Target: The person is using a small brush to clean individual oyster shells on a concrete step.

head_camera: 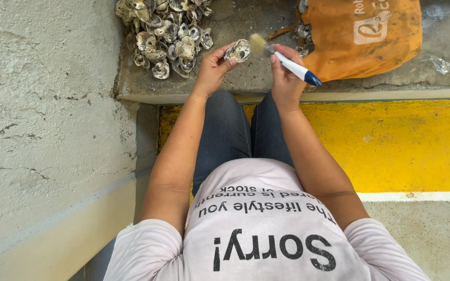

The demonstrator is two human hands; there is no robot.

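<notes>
My left hand (213, 65) holds one grey-white oyster shell (238, 50) up over my knees, fingers curled around its edge. My right hand (286, 73) grips a paintbrush (283, 58) with a white handle and a blue end. The brush's pale bristles sit just right of the shell, close to its rim. Both hands are held above the concrete step (246, 78), in front of my dark trousers.
A heap of several oyster shells (163, 32) lies on the step at the upper left. An orange bag (363, 36) with more shells at its mouth rests at the upper right. A rough concrete wall (42, 114) runs along the left; a yellow painted floor strip (391, 145) lies to the right.
</notes>
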